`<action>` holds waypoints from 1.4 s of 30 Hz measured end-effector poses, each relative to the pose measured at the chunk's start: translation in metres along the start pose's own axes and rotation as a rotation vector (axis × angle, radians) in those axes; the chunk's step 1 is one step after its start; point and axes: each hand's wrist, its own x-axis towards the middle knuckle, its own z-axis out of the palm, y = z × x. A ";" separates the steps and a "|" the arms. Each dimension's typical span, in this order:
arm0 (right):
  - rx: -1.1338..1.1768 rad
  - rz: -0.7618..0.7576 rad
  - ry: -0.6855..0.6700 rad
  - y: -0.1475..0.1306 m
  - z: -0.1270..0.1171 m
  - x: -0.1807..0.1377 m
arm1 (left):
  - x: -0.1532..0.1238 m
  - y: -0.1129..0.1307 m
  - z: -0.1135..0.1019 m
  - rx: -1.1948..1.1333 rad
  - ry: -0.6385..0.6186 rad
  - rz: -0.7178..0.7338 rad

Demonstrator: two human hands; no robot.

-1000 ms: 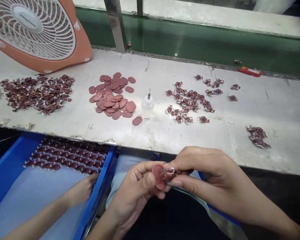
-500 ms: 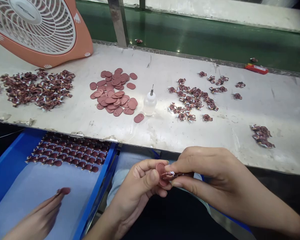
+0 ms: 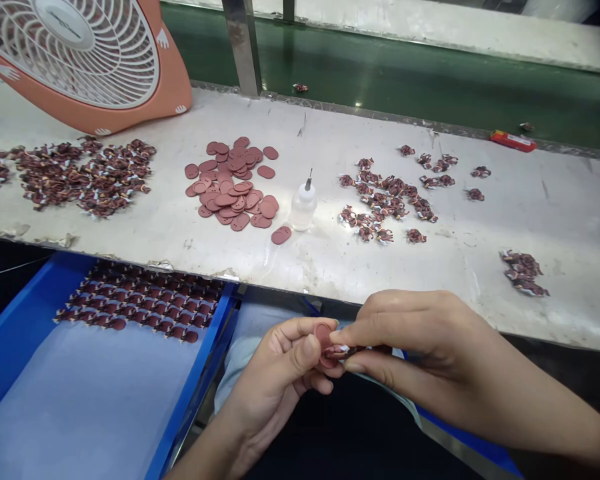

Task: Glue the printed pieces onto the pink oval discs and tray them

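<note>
Many pieces look done; our left hand pinches a disc, our right hand a figure, heaps remaining

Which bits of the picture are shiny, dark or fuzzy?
In the head view, the green belt has a tiny shiny spot; also in the head view, it's very dark under the white bench at the right; and in that same head view, the held figurine looks soft, its small details hard to make out.
</note>
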 end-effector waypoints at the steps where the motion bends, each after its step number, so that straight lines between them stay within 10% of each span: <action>1: -0.013 -0.003 -0.001 0.000 0.000 0.001 | 0.000 0.000 0.000 0.002 0.007 -0.001; 42: -0.048 -0.004 -0.024 -0.002 0.002 0.015 | 0.001 -0.004 0.001 -0.097 0.075 0.058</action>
